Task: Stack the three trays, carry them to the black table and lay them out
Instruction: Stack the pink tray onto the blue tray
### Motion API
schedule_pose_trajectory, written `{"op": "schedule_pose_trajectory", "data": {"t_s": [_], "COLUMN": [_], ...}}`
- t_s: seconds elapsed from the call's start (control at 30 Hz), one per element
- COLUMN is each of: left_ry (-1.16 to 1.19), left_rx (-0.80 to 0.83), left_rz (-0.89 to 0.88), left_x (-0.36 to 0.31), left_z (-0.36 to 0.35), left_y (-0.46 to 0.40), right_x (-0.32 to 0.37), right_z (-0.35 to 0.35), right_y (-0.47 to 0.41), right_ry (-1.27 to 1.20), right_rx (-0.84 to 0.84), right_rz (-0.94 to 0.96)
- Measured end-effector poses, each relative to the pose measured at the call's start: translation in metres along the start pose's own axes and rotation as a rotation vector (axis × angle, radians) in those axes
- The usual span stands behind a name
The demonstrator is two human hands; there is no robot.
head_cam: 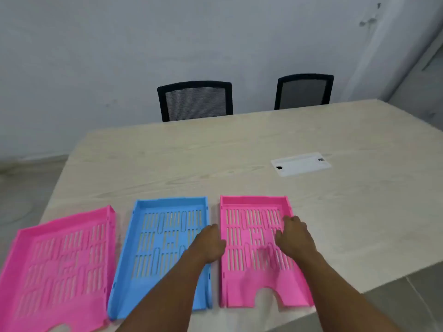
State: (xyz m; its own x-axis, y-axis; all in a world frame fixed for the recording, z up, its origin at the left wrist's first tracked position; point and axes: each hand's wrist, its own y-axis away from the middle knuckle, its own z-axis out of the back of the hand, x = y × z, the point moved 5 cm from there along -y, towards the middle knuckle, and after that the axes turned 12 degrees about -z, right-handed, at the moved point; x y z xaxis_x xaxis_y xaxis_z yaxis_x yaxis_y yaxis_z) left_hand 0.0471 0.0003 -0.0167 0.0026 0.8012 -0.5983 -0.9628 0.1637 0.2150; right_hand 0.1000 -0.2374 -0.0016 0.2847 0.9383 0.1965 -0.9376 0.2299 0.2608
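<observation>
2 hands, left hand [208, 244] and right hand [295, 238], flank the right pink tray [249, 236].

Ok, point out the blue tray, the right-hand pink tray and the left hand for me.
blue tray [165, 236]: head view, on its slotted floor.
right-hand pink tray [249, 232]: head view, on its slotted floor between the hands.
left hand [208, 245]: head view, on the back of the hand at that tray's left wall.
</observation>
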Motion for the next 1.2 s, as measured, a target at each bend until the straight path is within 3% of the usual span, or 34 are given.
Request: {"op": "schedule_pose_trajectory", "data": {"t_s": [0.17,0.4,0.53,0.83,1.2], "left_ry": [0.091,0.076,0.159,0.53,0.472], "left_rx": [-0.031,0.073,-0.053,-0.416,-0.678], "left_rz": [0.02,0.103,0.158,0.142,0.168], "left_x": [0.0,0.023,0.011,-0.008,0.078], "left_z": [-0.02,-0.06,-0.056,0.014,0.103], "left_y": [0.002,-0.006,0.001,0.004,0.061], "right_x": [-0.042,-0.063,-0.067,-0.035,0.082], "right_z": [-0.039,-0.056,-0.048,0.005,-0.015], "right_y": [0.009,0.013,0.013,0.0,0.038], "right_ry": [-0.023,-0.223,-0.221,-0.298,-0.534], "right_rx": [0.035,0.006,-0.055,-0.216,-0.156], "right_rz": [-0.113,-0.279,-0.31,-0.19,0.003]}}
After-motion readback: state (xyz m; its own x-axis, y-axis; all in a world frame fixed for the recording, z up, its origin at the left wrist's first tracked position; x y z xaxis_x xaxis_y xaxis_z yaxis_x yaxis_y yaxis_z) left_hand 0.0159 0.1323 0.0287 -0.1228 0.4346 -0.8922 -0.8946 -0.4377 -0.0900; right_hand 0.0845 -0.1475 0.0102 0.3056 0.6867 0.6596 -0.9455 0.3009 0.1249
